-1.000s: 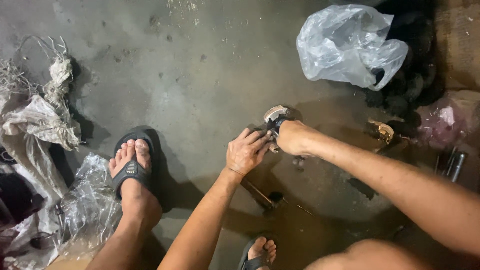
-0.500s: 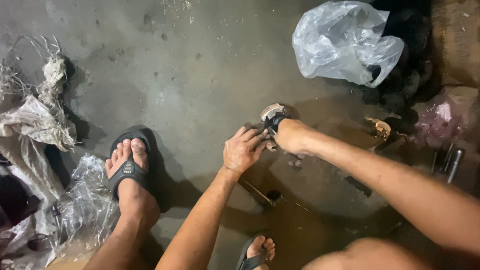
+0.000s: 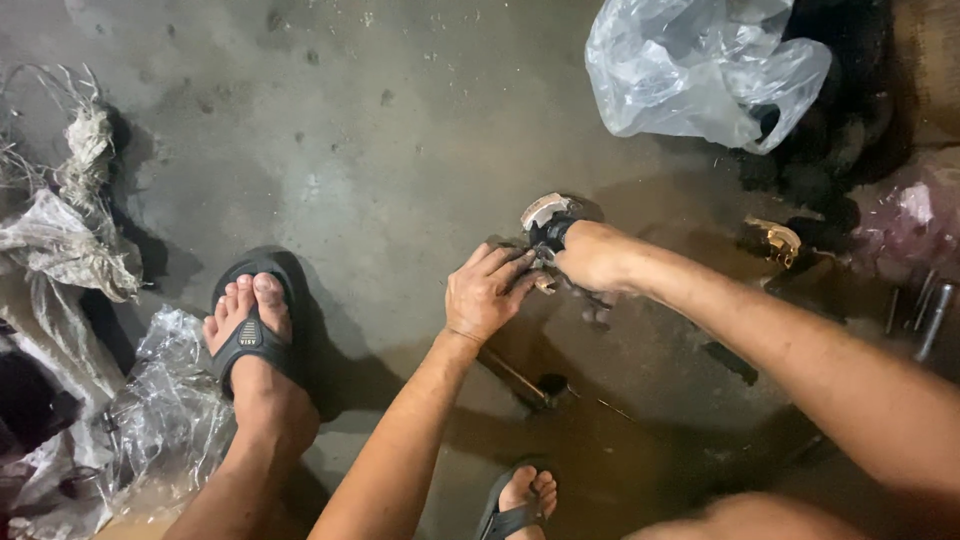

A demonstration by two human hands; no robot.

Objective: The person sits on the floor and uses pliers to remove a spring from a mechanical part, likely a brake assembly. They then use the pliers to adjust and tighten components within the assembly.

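Observation:
My right hand [image 3: 590, 255] is closed around a small dark metal part [image 3: 547, 222] with a pale curved top, holding it low over the concrete floor. My left hand [image 3: 488, 293] rests right beside it, fingers bent and touching the underside of the same part. What the fingertips pinch is hidden between the two hands. A thin metal rod [image 3: 515, 375] lies on the floor just below my left wrist.
A clear plastic bag [image 3: 700, 65] lies at the upper right. A brass-coloured piece [image 3: 775, 240] and metal rods [image 3: 930, 315] sit at the right. Crumpled plastic and rags [image 3: 70, 240] fill the left edge. My sandalled feet [image 3: 250, 330] rest on the floor.
Both hands stay together on the small part; the view has shifted slightly, and my left fingers have curled a little closer under it.

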